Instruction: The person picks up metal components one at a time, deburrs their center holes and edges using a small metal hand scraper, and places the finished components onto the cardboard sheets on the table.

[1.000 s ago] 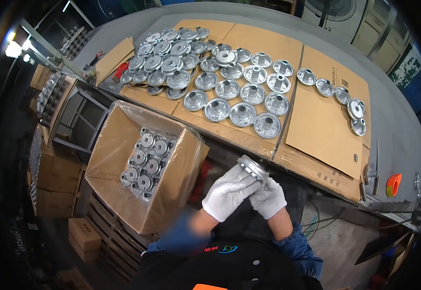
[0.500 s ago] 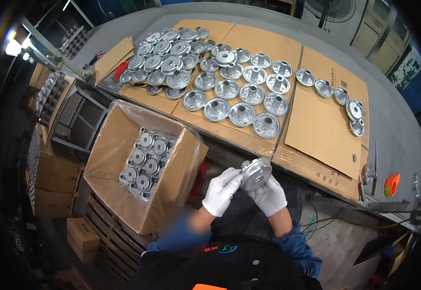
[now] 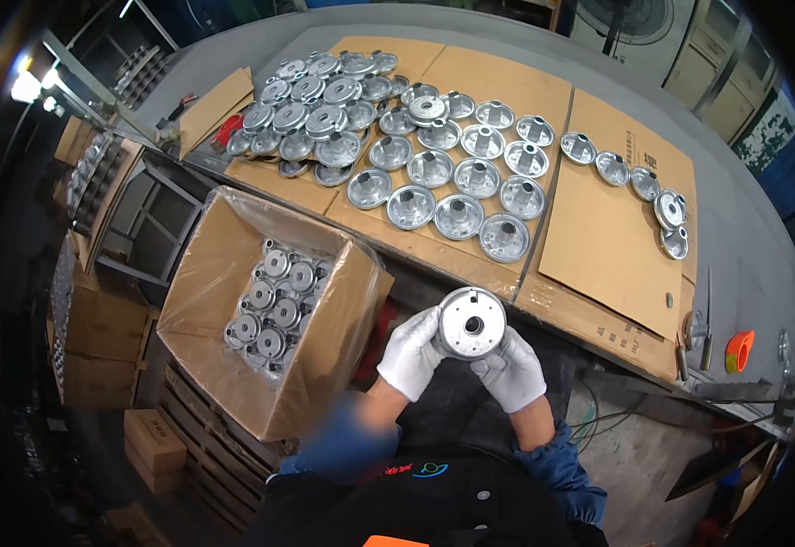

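Both my gloved hands hold one round metal casting (image 3: 472, 325), its flat face with a central hole turned up toward me. My left hand (image 3: 413, 354) grips its left rim, and my right hand (image 3: 511, 369) grips its lower right rim. The fingers behind the casting are partly hidden. Beyond my hands, rows of similar metal castings (image 3: 458, 216) lie on cardboard on the table. To my left, an open carton (image 3: 361, 310) lined with clear plastic holds several more castings (image 3: 272, 343).
Stacked castings (image 3: 306, 118) cover the table's far left. A cardboard sheet (image 3: 602, 246) on the right bears a curved line of castings. An orange tape roll (image 3: 739, 351) and hand tools lie at the right edge. The carton stands on a wooden pallet (image 3: 206, 438).
The casting in my hands has turned from a tilted, edge-on pose to show its flat holed face. It has moved slightly up and left. Both hands still hold it.
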The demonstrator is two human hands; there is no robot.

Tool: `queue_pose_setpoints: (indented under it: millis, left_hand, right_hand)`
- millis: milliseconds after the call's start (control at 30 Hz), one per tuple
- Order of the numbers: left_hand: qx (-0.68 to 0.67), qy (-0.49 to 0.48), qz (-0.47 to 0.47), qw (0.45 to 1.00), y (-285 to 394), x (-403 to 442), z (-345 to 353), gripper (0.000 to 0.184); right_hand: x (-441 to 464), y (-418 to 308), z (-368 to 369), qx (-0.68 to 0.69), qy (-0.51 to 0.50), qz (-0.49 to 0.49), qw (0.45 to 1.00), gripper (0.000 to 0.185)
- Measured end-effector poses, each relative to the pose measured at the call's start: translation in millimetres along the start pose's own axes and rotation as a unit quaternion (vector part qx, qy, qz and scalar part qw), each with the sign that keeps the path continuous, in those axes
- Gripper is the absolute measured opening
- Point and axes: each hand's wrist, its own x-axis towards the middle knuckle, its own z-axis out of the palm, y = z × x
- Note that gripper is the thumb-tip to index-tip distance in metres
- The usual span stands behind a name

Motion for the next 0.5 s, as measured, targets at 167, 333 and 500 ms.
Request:
queue_pose_setpoints:
  millis: [167,333,500]
  left_hand:
    - [0.040,0.013,0.012,0.999,-1.4,1.4,0.4,0.038]
    - [0.145,0.059,0.033,0.987,-3.8,2.1,4.2,0.041]
    - [0.148,0.029,0.011,0.989,-5.8,8.2,10.4,0.051]
  right_hand:
    - [3.7,4.0,-15.7,0.012,-0.035,-0.026,0.999,0.033]
    - [1.6,0.1,-8.6,-0.021,-0.024,-0.035,0.999,0.031]
    - [-6.0,2.0,-2.6,-0.333,0.071,-0.170,0.925,0.028]
